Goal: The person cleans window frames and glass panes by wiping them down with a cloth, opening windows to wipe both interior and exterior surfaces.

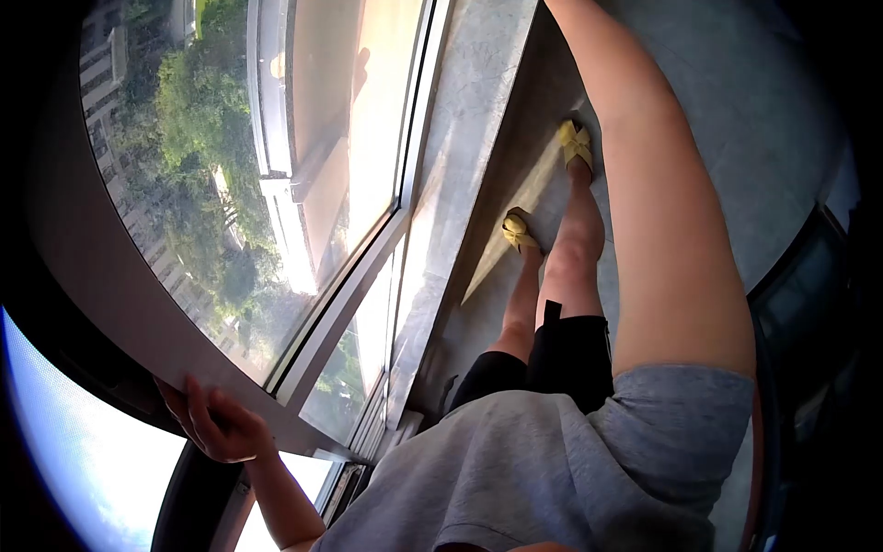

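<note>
My left hand (216, 423) is at the lower left, raised against the grey window frame (101, 248). Its fingers are curled and closed at the frame's lower edge, beside a dark strip; the fingertips are partly hidden in shadow. My right arm (671, 221) stretches up along the right side and leaves the view at the top, so my right hand is out of sight. Through the window glass (212, 184) trees and buildings show.
A pale sill (460, 110) runs beside the window, above the grey floor (690, 46). My feet in yellow slippers (575, 143) stand on the floor near it. A dark object, possibly a chair (805, 304), is at the right edge. Bright light fills the lower left.
</note>
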Demonstrator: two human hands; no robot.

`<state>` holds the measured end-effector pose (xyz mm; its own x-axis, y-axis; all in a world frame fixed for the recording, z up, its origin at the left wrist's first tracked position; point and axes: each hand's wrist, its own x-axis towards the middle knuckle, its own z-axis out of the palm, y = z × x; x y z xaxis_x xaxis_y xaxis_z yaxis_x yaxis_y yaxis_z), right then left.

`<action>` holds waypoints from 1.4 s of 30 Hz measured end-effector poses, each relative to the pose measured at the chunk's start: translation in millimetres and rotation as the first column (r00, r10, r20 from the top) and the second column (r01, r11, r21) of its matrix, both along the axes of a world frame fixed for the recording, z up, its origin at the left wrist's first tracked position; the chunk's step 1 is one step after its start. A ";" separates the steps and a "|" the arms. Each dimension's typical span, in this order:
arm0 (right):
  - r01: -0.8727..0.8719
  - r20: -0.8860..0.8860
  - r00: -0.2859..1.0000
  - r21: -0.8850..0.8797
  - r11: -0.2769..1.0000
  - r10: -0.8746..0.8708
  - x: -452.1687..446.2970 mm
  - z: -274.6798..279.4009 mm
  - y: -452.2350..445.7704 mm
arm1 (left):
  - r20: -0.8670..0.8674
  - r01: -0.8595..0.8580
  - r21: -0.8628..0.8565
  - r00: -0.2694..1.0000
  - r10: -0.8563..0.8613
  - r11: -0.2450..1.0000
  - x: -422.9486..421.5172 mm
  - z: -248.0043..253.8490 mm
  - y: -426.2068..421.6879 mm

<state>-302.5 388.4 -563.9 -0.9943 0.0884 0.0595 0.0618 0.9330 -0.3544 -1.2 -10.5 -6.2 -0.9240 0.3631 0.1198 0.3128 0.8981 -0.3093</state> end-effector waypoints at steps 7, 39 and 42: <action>-0.153 -0.148 0.971 0.204 0.967 0.185 212.7 15.4 -174.5 | 0.011 0.044 0.059 0.999 -0.045 0.997 -5.6 -1.9 5.1; 0.527 0.226 0.849 -0.416 -0.741 0.477 401.7 345.8 -8.9 | -0.139 0.304 0.547 0.952 -0.273 0.780 -22.2 -27.1 5.6; 0.466 0.074 0.880 -0.328 -0.821 0.470 383.9 406.6 -13.1 | -0.074 0.202 0.344 0.979 -0.188 0.917 -13.0 -19.8 12.0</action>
